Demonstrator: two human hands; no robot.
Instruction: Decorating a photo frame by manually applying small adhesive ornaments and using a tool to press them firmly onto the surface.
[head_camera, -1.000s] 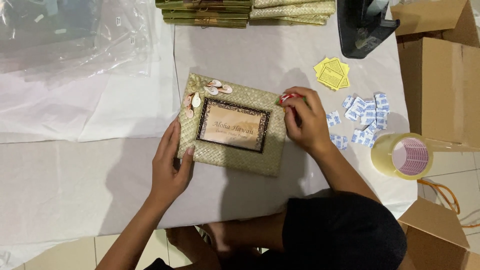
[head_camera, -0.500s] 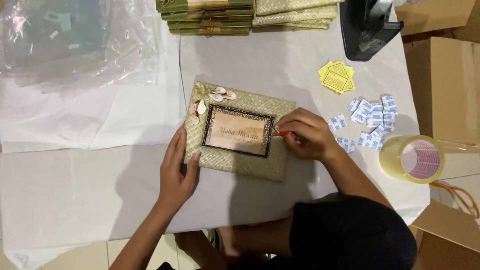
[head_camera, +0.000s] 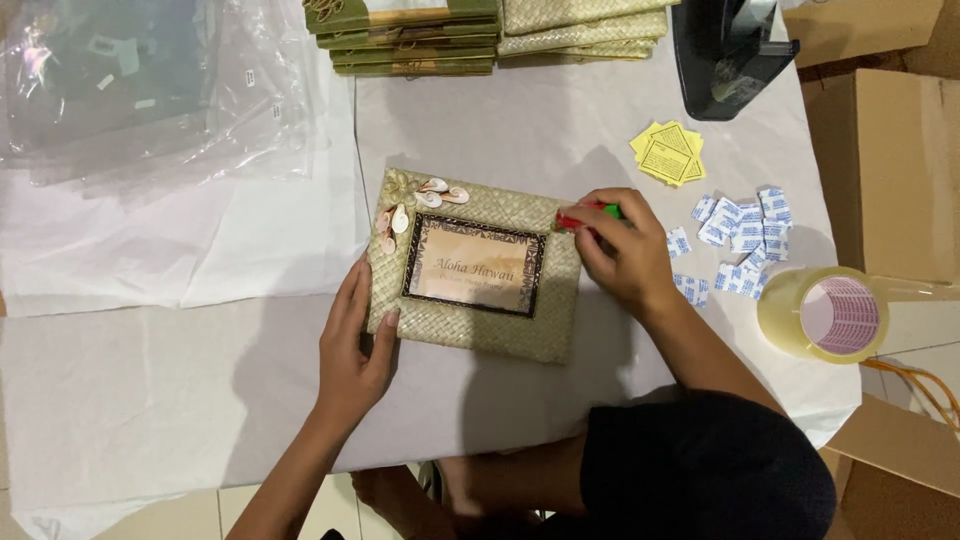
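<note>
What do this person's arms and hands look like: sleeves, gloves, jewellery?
Both forearms are bare, with no sleeves in view. The left hand and right hand wear no gloves, and no rings, watch or bracelets show. The nails on the fingers look short and unpainted.

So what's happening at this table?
A person is working on a woven straw picture frame lying flat on a white-covered table. The left hand rests on the frame's left edge, steadying it. The right hand sits at the frame's upper right corner, pinching a small red and green object; what it is cannot be told. Nearby lie small white and blue packets, yellow paper slips, a tape roll and a stack of similar frames.
</note>
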